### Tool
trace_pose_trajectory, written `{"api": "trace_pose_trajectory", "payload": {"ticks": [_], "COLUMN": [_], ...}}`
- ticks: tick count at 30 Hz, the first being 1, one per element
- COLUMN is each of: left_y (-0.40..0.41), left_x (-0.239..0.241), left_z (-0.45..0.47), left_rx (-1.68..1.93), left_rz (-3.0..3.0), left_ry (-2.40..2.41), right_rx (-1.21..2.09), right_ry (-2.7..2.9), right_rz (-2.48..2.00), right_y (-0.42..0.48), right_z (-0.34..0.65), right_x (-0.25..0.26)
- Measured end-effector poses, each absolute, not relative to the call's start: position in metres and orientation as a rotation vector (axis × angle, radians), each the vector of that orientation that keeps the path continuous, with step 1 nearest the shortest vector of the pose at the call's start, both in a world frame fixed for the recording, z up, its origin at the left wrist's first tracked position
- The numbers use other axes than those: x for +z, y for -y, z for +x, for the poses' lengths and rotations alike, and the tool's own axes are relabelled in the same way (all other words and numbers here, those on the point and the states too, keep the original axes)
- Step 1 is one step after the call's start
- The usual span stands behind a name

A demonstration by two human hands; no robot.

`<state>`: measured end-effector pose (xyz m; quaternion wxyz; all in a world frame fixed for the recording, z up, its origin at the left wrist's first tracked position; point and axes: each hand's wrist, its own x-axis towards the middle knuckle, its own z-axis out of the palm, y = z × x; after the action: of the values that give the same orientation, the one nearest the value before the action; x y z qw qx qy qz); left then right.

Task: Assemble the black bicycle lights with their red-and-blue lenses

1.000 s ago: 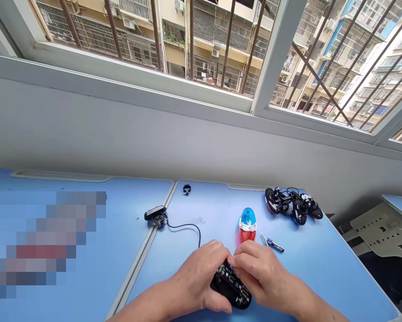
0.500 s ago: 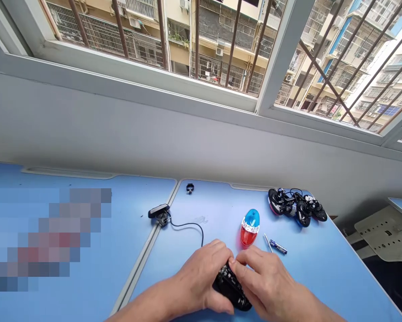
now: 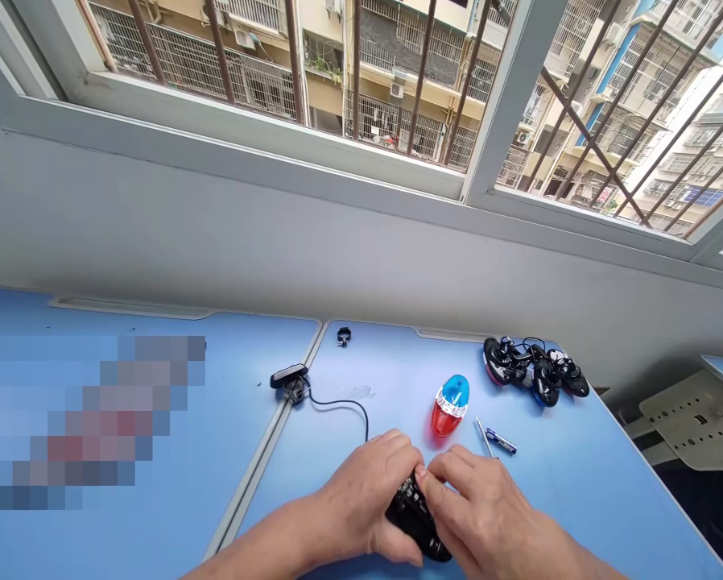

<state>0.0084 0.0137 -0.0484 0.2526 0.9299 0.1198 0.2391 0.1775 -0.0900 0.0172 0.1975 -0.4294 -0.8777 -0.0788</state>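
Both my hands meet over a small black device (image 3: 415,515) with an exposed circuit board, low on the blue desk (image 3: 567,483). My left hand (image 3: 367,499) wraps round its left side, fingers curled on it. My right hand (image 3: 482,515) covers its right side, with thumb and fingertips pressed on its top edge. A thin black cable (image 3: 343,407) runs from under my left hand to a black clip part (image 3: 289,379). Just beyond my hands lie a red and blue lens cover (image 3: 450,405), a small screwdriver (image 3: 483,435) and a blue battery (image 3: 501,441).
A heap of black devices with wires (image 3: 534,370) sits at the desk's back right. A small black ring part (image 3: 344,335) lies near the wall. A second blue desk (image 3: 126,451) adjoins on the left, partly blurred. A white chair (image 3: 693,423) stands to the right. Barred windows rise behind.
My right hand slid slightly left over the black device, covering more of it. My view shifted a little; the things on the desk stay where they were.
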Motion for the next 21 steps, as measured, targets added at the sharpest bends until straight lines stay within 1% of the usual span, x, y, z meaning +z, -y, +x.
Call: {"api": "trace_pose_trajectory", "payload": {"ticks": [12,15,21], "left_y": [-0.012,-0.012,-0.015], "left_x": [-0.048,-0.048,-0.051], "left_z": [0.009,0.009,0.009], "left_rx": [0.633,0.601,0.579], "left_rz": [2.516,2.501,2.475], "left_ry": [-0.308,-0.342,-0.361], "right_rx": [-0.228,-0.130,0.191], "right_ry": [2.454,2.408,2.189], "right_rz": [-1.198,-1.190,-1.067], "right_y": [0.092,0.089,0.075], "right_z": [0.179,0.181,0.186], "right_x": [0.017,0.012,-0.005]}}
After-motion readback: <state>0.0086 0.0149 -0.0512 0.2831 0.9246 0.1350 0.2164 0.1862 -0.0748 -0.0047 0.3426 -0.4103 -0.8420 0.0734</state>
